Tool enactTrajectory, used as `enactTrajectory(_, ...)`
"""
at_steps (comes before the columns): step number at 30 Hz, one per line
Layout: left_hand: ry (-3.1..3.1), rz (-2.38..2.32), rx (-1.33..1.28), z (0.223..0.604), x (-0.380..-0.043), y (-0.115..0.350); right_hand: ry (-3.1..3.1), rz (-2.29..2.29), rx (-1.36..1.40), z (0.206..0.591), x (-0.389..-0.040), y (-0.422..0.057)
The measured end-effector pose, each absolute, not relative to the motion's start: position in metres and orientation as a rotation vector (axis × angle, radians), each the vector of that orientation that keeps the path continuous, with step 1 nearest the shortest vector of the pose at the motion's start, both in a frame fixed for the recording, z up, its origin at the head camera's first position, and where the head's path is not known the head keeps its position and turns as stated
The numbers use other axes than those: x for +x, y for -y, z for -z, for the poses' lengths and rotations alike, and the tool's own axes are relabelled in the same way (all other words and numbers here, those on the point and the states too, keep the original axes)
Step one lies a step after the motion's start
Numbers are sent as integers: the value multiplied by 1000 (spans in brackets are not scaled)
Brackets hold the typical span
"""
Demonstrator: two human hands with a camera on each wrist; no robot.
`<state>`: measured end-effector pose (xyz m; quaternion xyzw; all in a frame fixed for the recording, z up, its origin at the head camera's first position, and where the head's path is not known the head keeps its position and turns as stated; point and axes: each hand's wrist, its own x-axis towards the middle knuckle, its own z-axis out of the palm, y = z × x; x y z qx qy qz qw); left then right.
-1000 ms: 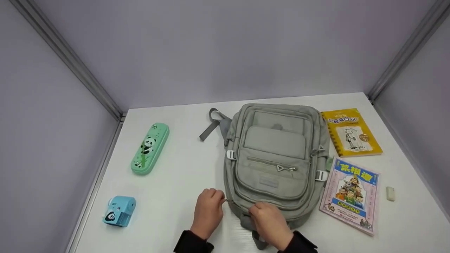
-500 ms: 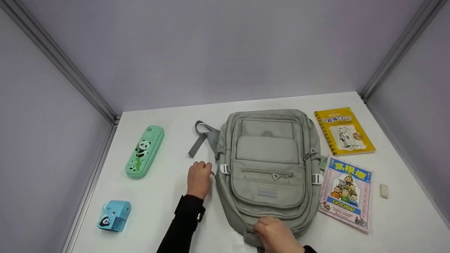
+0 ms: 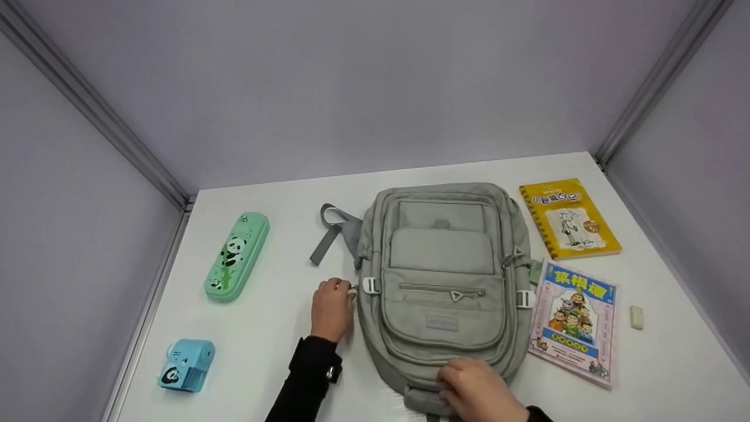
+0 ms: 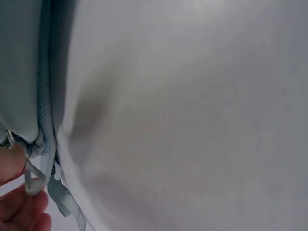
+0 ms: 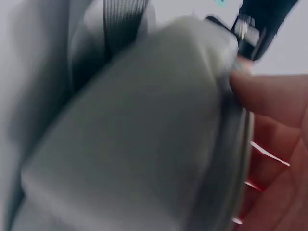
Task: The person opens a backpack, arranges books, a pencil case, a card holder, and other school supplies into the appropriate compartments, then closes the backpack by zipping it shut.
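A grey-green backpack (image 3: 442,252) lies front side up on the white table. At its left side, by a white buckle (image 3: 370,285), my left hand (image 3: 332,309) pinches a zipper pull. The left wrist view shows that pull (image 4: 32,180) as a pale loop between thumb and fingers, beside the zipper track (image 4: 42,103). My right hand (image 3: 477,390) grips the backpack's near edge; in the right wrist view the thumb (image 5: 274,96) lies on one side of the fabric (image 5: 144,130) and the fingers on the other.
To the left lie a green panda pencil case (image 3: 237,257) and a blue panda pencil sharpener (image 3: 186,364). A yellow spiral-bound book (image 3: 569,220), a pink comic-style book (image 3: 574,322) and a small pale eraser (image 3: 636,317) lie right. A strap (image 3: 328,240) trails from the backpack's left.
My left hand has moved away from me along the backpack's left side with the zipper pull. The right hand has stayed at the near edge, shifting slightly right. The head view has shifted a little.
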<state>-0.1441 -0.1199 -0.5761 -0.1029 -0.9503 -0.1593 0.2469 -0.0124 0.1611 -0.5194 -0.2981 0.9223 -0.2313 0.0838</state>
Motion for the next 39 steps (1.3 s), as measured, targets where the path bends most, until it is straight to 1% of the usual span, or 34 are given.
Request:
enactTrajectory(6, 2476, 534, -411, 558, -107, 101, -2671, 594, -799, 513, -17, -184)
enactTrajectory(12, 2484, 645, -702, 539, -70, 76, -2652, 708, -797, 512, -19, -187)
enactTrajectory(17, 2629, 675, -936, 532, -49, 68, -2655, 810, -771, 509, -21, -189)
enactTrajectory(21, 2714, 654, -1023, 530, -42, 69, -2593, 910, -766, 508, -25, -193)
enactTrajectory(28, 2779, 667, -1133, 530, -39, 75, -2599, 991, -754, 501, -24, -195)
enactTrajectory(34, 2810, 699, -1131, 530, -38, 78, -2693, 1039, -742, 492, -24, -191)
enactTrajectory(39, 2672, 656, -1090, 529, -38, 78, -2820, 1042, -794, 486, -25, -187)
